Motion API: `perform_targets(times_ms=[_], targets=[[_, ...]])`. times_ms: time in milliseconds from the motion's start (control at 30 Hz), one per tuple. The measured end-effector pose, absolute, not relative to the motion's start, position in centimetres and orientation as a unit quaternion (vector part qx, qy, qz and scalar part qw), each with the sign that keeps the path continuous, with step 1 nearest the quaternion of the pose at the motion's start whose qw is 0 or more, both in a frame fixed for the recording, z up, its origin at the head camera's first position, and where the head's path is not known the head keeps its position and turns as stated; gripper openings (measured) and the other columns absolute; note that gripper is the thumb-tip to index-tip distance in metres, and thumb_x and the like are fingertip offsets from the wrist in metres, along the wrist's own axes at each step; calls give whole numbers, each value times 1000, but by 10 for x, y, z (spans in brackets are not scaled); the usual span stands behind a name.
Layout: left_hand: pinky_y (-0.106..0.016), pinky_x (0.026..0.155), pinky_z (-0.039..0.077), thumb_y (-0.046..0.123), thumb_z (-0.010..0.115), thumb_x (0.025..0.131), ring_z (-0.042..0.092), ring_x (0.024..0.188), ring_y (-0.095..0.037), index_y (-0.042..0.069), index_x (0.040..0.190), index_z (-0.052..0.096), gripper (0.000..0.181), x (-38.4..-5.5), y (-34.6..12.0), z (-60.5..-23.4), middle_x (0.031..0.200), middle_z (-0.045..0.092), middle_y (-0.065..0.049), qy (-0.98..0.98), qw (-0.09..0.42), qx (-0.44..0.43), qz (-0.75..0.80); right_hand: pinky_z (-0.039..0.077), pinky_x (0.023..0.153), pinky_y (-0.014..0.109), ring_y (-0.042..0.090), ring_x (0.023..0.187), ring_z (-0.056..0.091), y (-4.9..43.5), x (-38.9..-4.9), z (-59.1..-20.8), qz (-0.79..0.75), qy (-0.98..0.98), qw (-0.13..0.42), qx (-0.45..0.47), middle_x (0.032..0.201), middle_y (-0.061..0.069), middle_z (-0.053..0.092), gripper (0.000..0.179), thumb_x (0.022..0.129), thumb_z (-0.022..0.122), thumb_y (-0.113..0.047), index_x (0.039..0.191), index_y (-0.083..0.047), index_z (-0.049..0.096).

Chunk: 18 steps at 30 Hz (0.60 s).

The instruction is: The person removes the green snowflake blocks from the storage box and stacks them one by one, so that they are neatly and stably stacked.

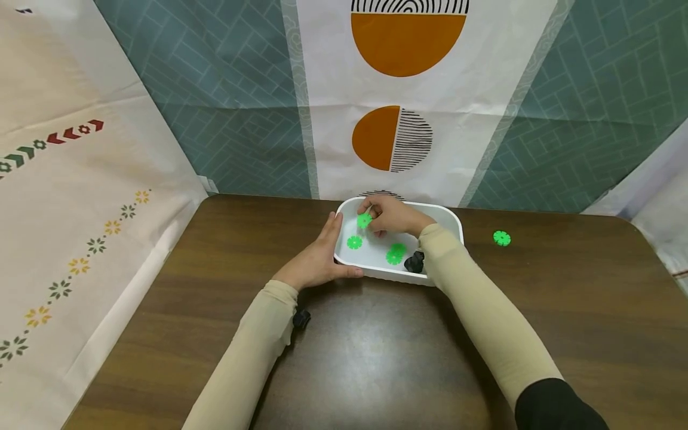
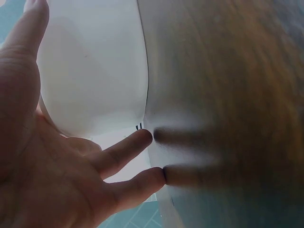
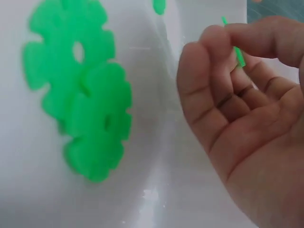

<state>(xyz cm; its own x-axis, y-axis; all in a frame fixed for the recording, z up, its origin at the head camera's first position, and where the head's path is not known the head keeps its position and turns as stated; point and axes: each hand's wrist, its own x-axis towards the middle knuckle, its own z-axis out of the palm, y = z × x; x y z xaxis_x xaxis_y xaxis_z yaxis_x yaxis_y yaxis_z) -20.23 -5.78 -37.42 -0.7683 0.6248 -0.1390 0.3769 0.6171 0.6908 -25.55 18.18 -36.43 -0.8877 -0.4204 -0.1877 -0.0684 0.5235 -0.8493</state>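
A white plastic tray (image 1: 376, 273) stands near the table's far edge. My left hand (image 1: 317, 258) braces its left end, fingers fairly straight along the outside and thumb at the near side; the left wrist view shows this hand (image 2: 61, 166) spread beside the outer wall. Over the tray, my right hand (image 1: 395, 216) pinches a green notched disc (image 1: 364, 220) between thumb and fingers. In the right wrist view only a thin green edge (image 3: 240, 58) shows among the fingers. Below it lies another green disc (image 1: 354, 242), and two overlapping green discs (image 3: 71, 57) lie farther right in the tray.
One more green disc (image 1: 502, 238) lies on the brown table (image 1: 355, 358), right of the tray. Black wrist cameras (image 1: 301, 319) sit on both wrists. Patterned cloth (image 1: 242, 119) hangs behind the table, and white cloth (image 1: 107, 239) on its left.
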Motion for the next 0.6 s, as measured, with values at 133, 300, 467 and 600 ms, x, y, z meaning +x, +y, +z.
perform_targets(times_ms=[133, 300, 467, 600], targets=[[-45, 115, 30, 57, 80, 81, 22, 149, -36, 15, 161, -13, 129, -202, -57, -375, 167, -18, -9, 877, 188, 288, 336, 58, 67, 39, 26, 65, 60, 185, -253, -359, -529, 818, 189, -126, 75, 9, 53, 33, 88, 65, 7, 119, -2, 58], [-44, 115, 29, 55, 80, 83, 19, 150, -34, 14, 161, -12, 128, -202, -55, -375, 167, -18, -9, 876, 193, 287, 337, 58, 68, 39, 26, 64, 61, 193, -250, -347, -585, 776, 190, -138, 74, 13, 56, 33, 93, 64, 7, 124, 1, 54], [-45, 115, 29, 57, 80, 81, 21, 149, -35, 14, 162, -12, 129, -202, -56, -374, 167, -16, -9, 879, 191, 282, 334, 58, 68, 38, 25, 63, 62, 203, -242, -325, -632, 743, 170, -139, 78, 19, 61, 31, 95, 62, 8, 122, 0, 49], [-45, 115, 28, 58, 81, 80, 21, 149, -35, 14, 162, -11, 130, -202, -58, -374, 167, -16, -9, 881, 187, 279, 333, 58, 67, 39, 26, 62, 61, 213, -234, -307, -648, 732, 153, -146, 82, 23, 64, 31, 95, 63, 9, 120, -1, 46]])
